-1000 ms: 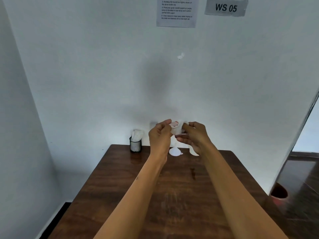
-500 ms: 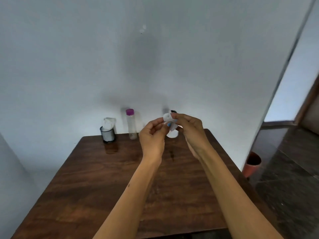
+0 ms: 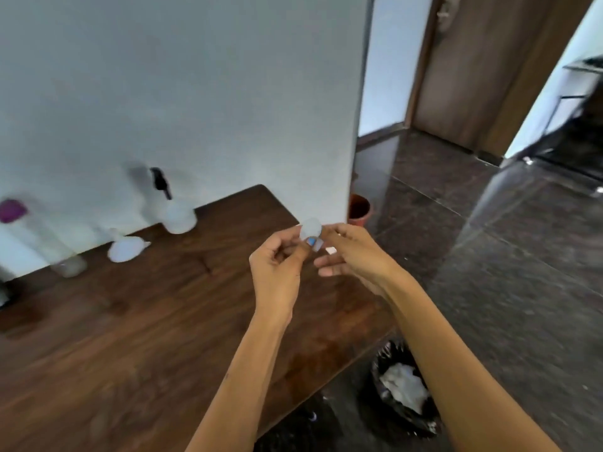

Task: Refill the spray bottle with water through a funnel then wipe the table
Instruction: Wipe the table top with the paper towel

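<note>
My left hand and my right hand pinch one small crumpled white tissue between their fingertips, held over the right end of the brown wooden table. A spray bottle with a black trigger head stands at the back of the table by the wall. A white funnel lies on its side to the left of it. Further left stands a clear water bottle with a purple cap. The picture is blurred.
A bin lined with a black bag and holding white tissue stands on the dark floor just past the table's right edge. A reddish bucket stands behind the wall corner. A wooden door is at the far right.
The view has swung to the right and down, so the table objects slid left and the floor and bin came into sight. Both hands keep the tissue and now hold it over the table's right end.
</note>
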